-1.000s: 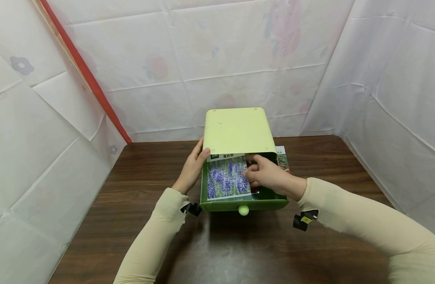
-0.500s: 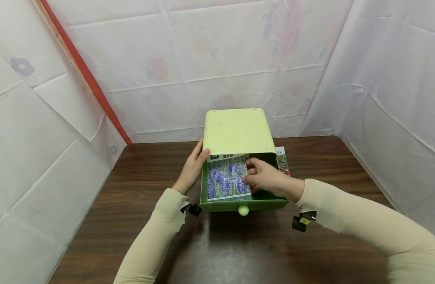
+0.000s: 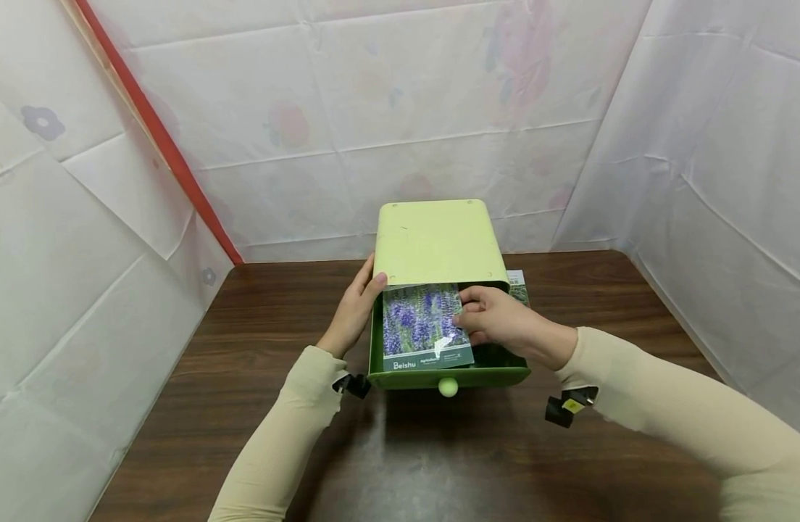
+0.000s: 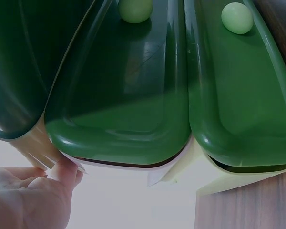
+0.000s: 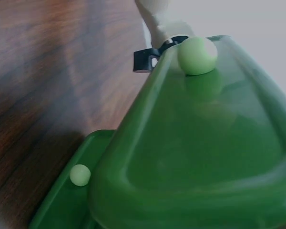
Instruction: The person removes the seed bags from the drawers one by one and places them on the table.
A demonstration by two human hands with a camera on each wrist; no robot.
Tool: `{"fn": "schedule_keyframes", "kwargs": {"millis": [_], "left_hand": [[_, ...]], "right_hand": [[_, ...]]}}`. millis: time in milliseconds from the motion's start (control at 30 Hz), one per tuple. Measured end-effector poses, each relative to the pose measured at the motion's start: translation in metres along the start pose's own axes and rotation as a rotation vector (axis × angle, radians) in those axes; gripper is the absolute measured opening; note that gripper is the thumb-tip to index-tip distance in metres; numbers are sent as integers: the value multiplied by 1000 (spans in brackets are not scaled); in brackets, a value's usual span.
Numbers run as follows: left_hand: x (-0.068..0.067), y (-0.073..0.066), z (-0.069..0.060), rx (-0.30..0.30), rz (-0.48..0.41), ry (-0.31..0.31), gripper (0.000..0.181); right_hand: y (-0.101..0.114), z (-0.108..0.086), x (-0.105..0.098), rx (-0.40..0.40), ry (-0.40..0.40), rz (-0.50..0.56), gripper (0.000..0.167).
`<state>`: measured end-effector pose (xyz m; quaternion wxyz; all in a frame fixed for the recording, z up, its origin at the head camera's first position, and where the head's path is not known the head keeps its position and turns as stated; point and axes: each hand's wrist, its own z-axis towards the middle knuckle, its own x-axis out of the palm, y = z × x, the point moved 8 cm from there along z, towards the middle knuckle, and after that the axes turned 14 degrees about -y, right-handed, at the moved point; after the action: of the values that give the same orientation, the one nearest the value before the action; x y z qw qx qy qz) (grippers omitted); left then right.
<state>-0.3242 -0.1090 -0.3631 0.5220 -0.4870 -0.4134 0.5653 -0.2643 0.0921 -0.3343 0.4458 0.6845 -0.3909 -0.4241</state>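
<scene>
At the far left, white sheeting (image 3: 74, 239) with faint prints meets a red strip (image 3: 159, 138) running down to the dark wood table (image 3: 635, 326). Next comes the left sleeve (image 3: 282, 435), cream-coloured, with a black device (image 3: 353, 385) at the cuff. The left hand (image 3: 354, 304) rests along the left side of the pale green cabinet (image 3: 439, 243), its thumb at the front corner of the top—laid against it, not clenched.

The cabinet's green top drawer (image 3: 400, 380) is pulled out, with 1 round knob (image 3: 448, 387) on its front; the left wrist view shows 2 further drawer fronts (image 4: 119, 100). The lavender packet (image 3: 419, 319) lies over the open drawer, its far end at the cabinet's mouth and "Beishu" printed on the near end. The right hand (image 3: 504, 322) pinches its right edge.

Beyond, a second packet (image 3: 519, 290) shows partly from behind the cabinet's right side—then the right sleeve (image 3: 687, 395), reaching in from the right.
</scene>
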Motion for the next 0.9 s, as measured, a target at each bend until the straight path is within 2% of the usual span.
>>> {"fn": "schedule_keyframes", "kwargs": {"millis": [200,567,900], "left_hand": [[-1,2,0,-3,3,-10,62],[-2,3,-2,1,-7,-22,62],[-3,2,-2,3,2,-17,66]], "right_hand": [[2,-6,-7,38,-4,34,64],[2,-15,-18,78,-28,29,69],[4,-29,-15,70,29,36,66]]}}
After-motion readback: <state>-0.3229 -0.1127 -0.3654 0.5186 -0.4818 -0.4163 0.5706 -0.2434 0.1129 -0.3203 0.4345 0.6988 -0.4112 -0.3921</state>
